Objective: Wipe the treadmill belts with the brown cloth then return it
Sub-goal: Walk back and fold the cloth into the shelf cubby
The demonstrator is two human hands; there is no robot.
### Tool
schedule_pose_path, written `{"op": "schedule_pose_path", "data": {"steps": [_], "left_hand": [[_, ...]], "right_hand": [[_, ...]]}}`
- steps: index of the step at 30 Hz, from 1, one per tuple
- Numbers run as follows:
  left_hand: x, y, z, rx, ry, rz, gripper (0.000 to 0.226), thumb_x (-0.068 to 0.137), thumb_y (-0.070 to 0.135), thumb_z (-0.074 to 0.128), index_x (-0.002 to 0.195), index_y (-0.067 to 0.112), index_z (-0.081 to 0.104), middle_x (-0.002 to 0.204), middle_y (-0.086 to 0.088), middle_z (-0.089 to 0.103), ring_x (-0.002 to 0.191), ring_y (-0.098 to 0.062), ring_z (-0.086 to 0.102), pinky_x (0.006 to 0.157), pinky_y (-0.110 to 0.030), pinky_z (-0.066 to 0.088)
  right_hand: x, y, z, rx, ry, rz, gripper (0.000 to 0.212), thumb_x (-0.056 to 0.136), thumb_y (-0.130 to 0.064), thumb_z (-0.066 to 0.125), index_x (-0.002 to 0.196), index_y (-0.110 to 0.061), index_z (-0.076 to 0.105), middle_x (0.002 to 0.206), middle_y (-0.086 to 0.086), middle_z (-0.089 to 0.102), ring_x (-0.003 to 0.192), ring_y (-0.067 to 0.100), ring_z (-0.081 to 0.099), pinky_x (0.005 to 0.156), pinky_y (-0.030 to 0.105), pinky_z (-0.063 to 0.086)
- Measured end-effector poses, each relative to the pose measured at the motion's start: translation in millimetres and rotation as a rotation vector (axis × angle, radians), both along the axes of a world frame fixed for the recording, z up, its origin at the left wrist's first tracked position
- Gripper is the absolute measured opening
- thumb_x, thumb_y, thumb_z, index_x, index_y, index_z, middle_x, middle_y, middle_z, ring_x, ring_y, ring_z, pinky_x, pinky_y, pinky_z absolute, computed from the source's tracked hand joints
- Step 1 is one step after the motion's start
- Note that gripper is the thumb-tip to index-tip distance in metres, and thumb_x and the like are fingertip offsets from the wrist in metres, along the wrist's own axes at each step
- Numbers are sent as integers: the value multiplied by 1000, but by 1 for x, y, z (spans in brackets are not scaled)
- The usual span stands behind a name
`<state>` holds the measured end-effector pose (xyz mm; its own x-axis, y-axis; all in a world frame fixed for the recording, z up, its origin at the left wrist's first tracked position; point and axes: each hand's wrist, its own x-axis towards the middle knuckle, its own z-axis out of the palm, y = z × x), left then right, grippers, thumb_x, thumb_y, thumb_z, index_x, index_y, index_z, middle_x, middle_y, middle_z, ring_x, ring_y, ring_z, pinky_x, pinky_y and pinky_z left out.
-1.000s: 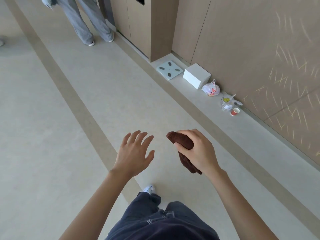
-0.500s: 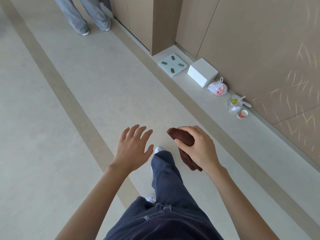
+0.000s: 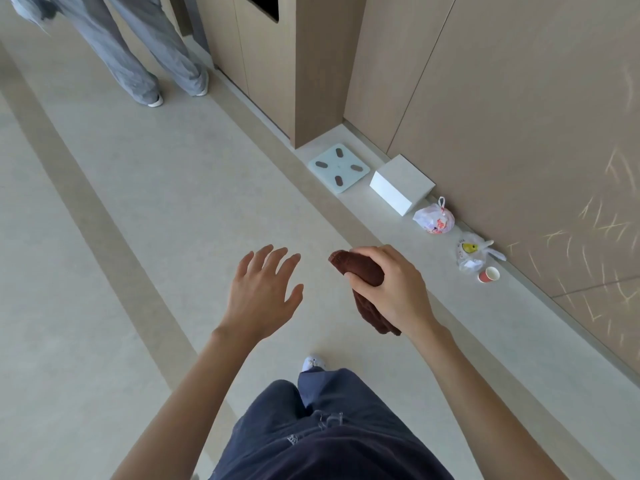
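Observation:
My right hand (image 3: 394, 292) grips the bunched brown cloth (image 3: 360, 271) in front of me, above the pale floor; part of the cloth hangs below my palm. Just left of it, my left hand (image 3: 263, 292) is held out with its fingers spread and nothing in it. No treadmill shows in this view. My legs in dark trousers and one white shoe are at the bottom.
Along the wooden wall on the right lie a glass scale (image 3: 338, 172), a white box (image 3: 401, 184), two plastic bags (image 3: 434, 220) and a small red paper cup (image 3: 489, 274). Another person's legs in grey trousers (image 3: 145, 53) stand at the top left. A wooden cabinet (image 3: 277, 64) juts out.
I have walked forward along the corridor, so the scale, box and bags sit nearer. My leg has swung back. Both hands keep the same pose, the right still holding the cloth.

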<state>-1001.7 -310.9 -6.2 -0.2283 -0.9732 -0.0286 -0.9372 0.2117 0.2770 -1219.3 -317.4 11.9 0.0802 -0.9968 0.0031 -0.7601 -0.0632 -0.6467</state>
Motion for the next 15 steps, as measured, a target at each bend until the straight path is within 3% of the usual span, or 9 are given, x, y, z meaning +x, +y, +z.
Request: {"op": "schedule_pose_path", "data": {"steps": [15], "left_hand": [[70, -212, -9, 29, -7, -119, 49, 89, 36, 54, 134, 17, 50, 138, -7, 50, 133, -29, 38, 110, -46, 26]], "right_hand": [[73, -187, -11, 11, -7, -159, 30, 79, -38, 68, 109, -33, 63, 97, -10, 61, 90, 11, 59, 77, 25, 47]]}}
